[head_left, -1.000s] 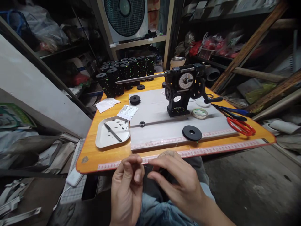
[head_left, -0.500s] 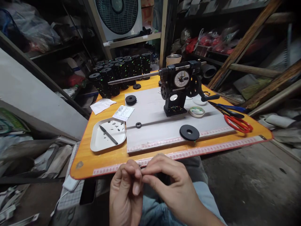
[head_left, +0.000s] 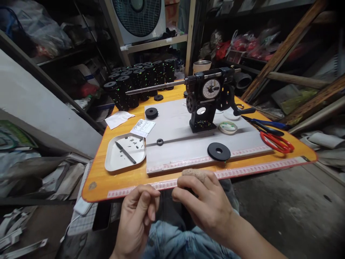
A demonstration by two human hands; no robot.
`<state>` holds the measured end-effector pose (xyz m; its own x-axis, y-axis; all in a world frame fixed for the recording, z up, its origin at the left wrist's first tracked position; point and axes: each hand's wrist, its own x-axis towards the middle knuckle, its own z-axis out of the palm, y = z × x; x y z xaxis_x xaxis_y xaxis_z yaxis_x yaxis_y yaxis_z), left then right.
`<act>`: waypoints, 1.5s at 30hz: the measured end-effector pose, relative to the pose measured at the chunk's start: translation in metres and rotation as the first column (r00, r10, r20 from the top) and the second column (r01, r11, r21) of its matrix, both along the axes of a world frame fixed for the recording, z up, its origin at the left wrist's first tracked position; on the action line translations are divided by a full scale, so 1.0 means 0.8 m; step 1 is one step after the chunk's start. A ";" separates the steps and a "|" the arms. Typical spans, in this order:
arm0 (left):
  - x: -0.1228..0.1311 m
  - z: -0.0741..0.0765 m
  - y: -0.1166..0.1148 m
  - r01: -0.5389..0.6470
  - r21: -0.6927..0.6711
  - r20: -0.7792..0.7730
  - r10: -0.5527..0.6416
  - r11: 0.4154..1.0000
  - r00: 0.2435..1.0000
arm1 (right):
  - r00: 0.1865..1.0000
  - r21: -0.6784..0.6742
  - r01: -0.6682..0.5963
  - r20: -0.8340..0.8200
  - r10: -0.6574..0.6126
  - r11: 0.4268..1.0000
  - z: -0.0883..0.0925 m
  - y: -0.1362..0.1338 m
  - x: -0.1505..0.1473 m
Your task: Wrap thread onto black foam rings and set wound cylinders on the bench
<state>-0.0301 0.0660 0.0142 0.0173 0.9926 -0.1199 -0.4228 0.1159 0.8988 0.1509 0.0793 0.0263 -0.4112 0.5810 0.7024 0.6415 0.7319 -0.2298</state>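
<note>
My left hand (head_left: 140, 216) is held over my lap at the table's front edge. Thumb and fingertips press together; whatever they pinch is too small or hidden to see. To its right, apart from it, is my right hand (head_left: 206, 201), with fingers curled and thumb against the index finger. A tan bandage (head_left: 194, 175) wraps one of its fingers. Any thread or small piece between the hands cannot be made out. Nearest the right hand, a black disc with a centre hole (head_left: 218, 151) lies on the white board (head_left: 178, 151).
A hand-cranked winding machine (head_left: 203, 104) stands on the board, its threaded shaft (head_left: 156, 87) reaching left. Several black spools (head_left: 125, 90) stand behind. A white tray (head_left: 109, 158) holds a black pen (head_left: 125, 152). Red-handled scissors (head_left: 277, 143) and a tape roll (head_left: 228, 127) are right.
My hands have parted: the right moved up and to the right, the left slightly down and left. The whole view has shifted a little.
</note>
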 end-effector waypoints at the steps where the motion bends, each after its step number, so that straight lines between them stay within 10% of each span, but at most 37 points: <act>1: -0.003 0.001 0.003 0.014 -0.007 -0.056 -0.014 1.000 0.998 | 1.000 0.015 -0.005 0.023 0.004 1.000 0.002 0.001 0.003; 4: -0.008 0.010 0.012 0.125 -0.026 -0.364 -0.126 0.992 0.923 | 0.996 0.068 -0.037 0.087 0.031 0.997 0.010 0.003 0.010; 7: -0.007 0.027 0.019 0.322 0.025 -0.699 -0.214 0.946 0.683 | 0.983 0.148 -0.076 0.175 0.050 0.986 0.016 0.012 0.016; 11: -0.007 0.044 0.028 0.517 -0.063 -0.758 -0.378 0.854 0.532 | 0.948 0.211 -0.226 0.272 0.165 0.951 0.012 0.033 0.030; 16: -0.010 0.034 0.038 0.565 -0.252 -0.480 -0.609 0.786 0.632 | 0.963 0.200 -0.161 0.245 0.109 0.966 -0.005 0.051 0.047; 27: -0.024 0.025 0.029 0.291 -0.154 -0.657 -0.317 0.944 0.683 | 0.988 -0.060 0.110 -0.105 -0.116 0.992 -0.017 0.028 0.067; 34: -0.031 0.022 0.014 0.243 -0.115 -0.783 -0.239 0.963 0.574 | 0.875 -0.168 0.475 -0.013 -0.483 0.864 -0.030 0.030 0.099; 45: -0.027 -0.006 -0.018 0.094 -0.127 -0.728 -0.157 0.987 0.667 | 0.874 -0.193 0.469 -0.039 -0.485 0.862 -0.031 0.039 0.107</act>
<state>-0.0518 0.0517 0.0094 0.0159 0.9754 -0.2198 0.3931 0.1961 0.8983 0.2366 0.1102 0.0015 0.0022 0.8054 0.5927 0.8750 0.2853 -0.3910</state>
